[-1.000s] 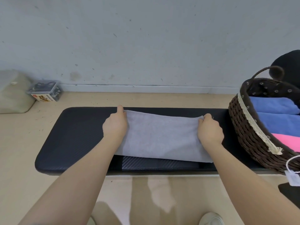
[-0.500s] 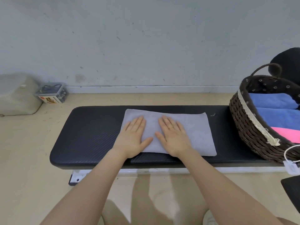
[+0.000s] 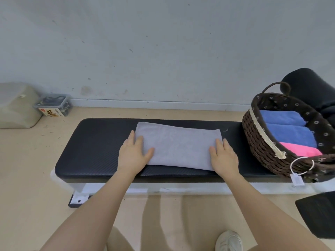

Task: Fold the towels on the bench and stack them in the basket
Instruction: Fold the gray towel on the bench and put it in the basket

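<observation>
Grey towel (image 3: 178, 146) lies folded into a flat rectangle on the black padded bench (image 3: 96, 142), near the middle of the pad, its far edge close to the bench's back edge and its near edge just short of the front edge. My left hand (image 3: 133, 154) rests flat on the towel's left end, fingers straight, outer fingers over the edge onto the pad. My right hand (image 3: 223, 156) lies flat on the right end, fingers straight, gripping nothing. The wicker basket (image 3: 261, 151) sits on the bench's right end, apart from the towel. In it: two blue towels (image 3: 288, 132) and a pink towel (image 3: 301, 150), folded, side by side.
</observation>
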